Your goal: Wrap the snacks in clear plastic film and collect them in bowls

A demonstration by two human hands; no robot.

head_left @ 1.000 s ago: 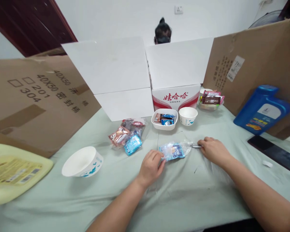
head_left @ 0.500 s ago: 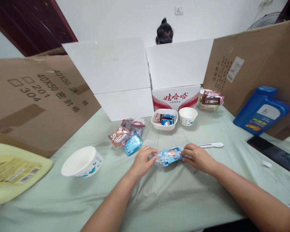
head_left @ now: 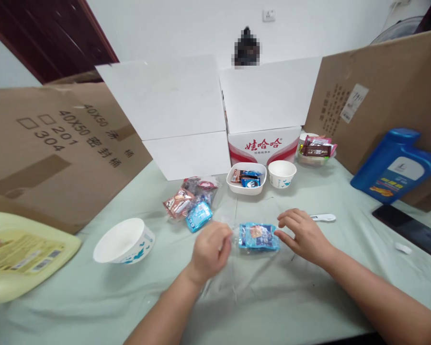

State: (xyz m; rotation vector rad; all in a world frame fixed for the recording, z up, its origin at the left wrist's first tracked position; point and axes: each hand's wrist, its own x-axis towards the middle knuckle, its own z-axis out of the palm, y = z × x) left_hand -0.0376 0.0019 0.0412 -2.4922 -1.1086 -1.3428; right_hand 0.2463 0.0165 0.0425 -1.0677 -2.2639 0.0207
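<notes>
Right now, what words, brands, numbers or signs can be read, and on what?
"40X50 汤桶": brown cardboard at left
"40X50 密封桶": same cardboard
"201": same cardboard
"304": same cardboard
"娃哈哈": white-and-red cardboard box
"饮用纯净水": same box
Too small or blurred: blue plastic bottle, pale yellow plastic bottle, brown cardboard at right, shiny blue packet, other wrappers.
</notes>
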